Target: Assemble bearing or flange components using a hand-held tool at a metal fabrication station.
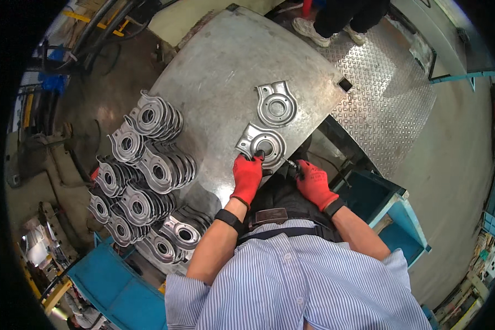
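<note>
- Holding the near metal part (279, 141) by its lower left rim: left hand (248, 173), red glove, dark fingertips closed over the edge by the center hole.
- Right hand (313, 184), same glove type, closed around a slim tool (292, 163); tip is at the part's right rim, can't tell if touching.
- Near part sits at the table's near edge, in front of the person's waist. Second metal part (276, 108) lies flat just beyond it.
- Table (214, 71): bare gray metal, scuffed and stained, brighter patches from glare, square hole (344, 84) near the right corner.
- Stacks of matching parts (138, 206) crowd the table's left side, leaning in overlapping rows.
- Right of table: tread-plate platform (388, 99), shiny, then plain gray floor (451, 165).
- Blue bin (404, 220) low right, blue box (113, 289) low left.
- Another person's shoes (312, 31) at the far side, on the platform.
- Dark hoses (96, 44) upper left.
</note>
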Motion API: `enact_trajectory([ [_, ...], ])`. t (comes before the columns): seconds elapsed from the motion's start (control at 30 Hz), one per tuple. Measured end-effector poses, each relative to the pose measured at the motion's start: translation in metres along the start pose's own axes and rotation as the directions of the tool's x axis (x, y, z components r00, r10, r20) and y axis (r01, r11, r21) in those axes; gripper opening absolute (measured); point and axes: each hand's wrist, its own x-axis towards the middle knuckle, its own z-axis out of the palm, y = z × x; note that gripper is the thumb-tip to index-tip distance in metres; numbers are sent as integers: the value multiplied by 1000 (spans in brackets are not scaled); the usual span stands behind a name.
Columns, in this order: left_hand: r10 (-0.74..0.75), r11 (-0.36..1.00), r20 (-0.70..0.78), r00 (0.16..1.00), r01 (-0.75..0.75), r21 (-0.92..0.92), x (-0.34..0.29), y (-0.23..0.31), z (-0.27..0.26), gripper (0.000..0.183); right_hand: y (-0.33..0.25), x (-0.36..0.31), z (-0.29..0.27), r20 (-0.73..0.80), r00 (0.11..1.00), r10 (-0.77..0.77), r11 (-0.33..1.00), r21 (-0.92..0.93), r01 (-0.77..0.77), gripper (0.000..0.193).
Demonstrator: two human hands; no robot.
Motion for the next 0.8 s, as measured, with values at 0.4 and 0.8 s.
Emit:
enact_trajectory([
  [0.4,-6,998,-22,1000,8,66,-4,20,-2,32,2,2,1,-10,1000,-5,998,-57,5,39],
  [0.8,50,992,-112,993,-37,117,-16,24,2,43,12,-7,4,-159,987,-31,998,45,38,39],
])
